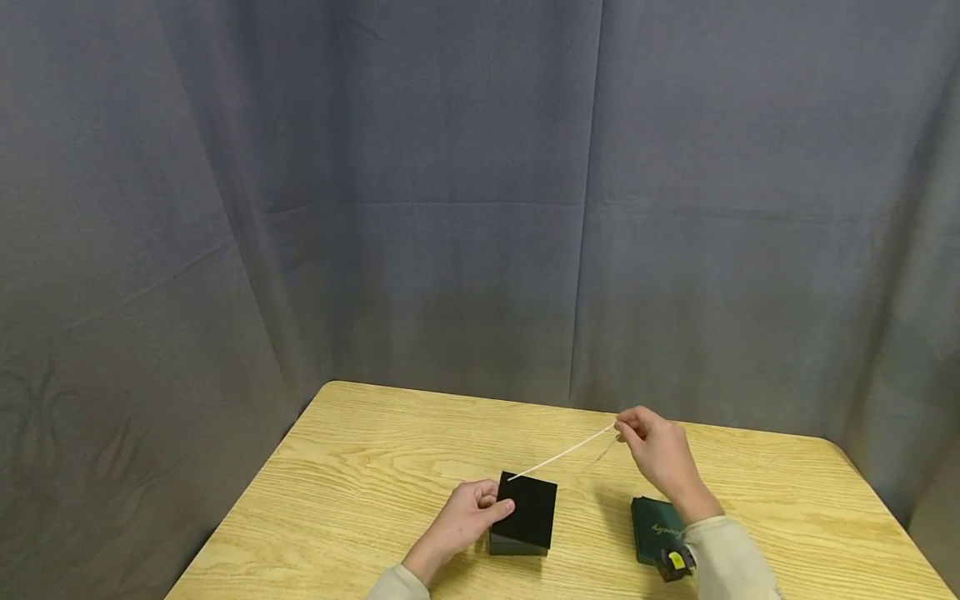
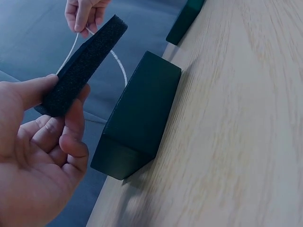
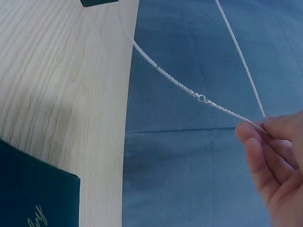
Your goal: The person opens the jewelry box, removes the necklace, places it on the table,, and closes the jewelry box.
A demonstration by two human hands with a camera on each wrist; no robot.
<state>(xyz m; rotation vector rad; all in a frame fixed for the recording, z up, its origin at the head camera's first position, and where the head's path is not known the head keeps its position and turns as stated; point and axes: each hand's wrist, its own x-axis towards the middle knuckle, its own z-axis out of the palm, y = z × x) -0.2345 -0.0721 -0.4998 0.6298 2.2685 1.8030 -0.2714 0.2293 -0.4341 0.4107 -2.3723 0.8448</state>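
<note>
My left hand point(image 1: 461, 518) pinches a thin black foam insert point(image 2: 85, 68) between thumb and fingers, tilted above the dark green jewelry box base point(image 2: 142, 104). The base stands on the table beneath it, its inside hidden in these views. Up and to the right, my right hand point(image 1: 663, 454) pinches a silver chain necklace point(image 3: 165, 73) between thumb and forefinger. From there the necklace runs as a loop toward the insert, one strand lying across the insert's top edge in the head view. Its small clasp ring point(image 3: 201, 98) hangs in the strand near the right fingers.
A green box lid point(image 1: 645, 533) with gold lettering lies on the table under my right forearm. A small black device with a yellow mark point(image 1: 677, 561) sits at the right wrist. The wooden table point(image 1: 360, 467) ends at a grey curtain point(image 1: 465, 292).
</note>
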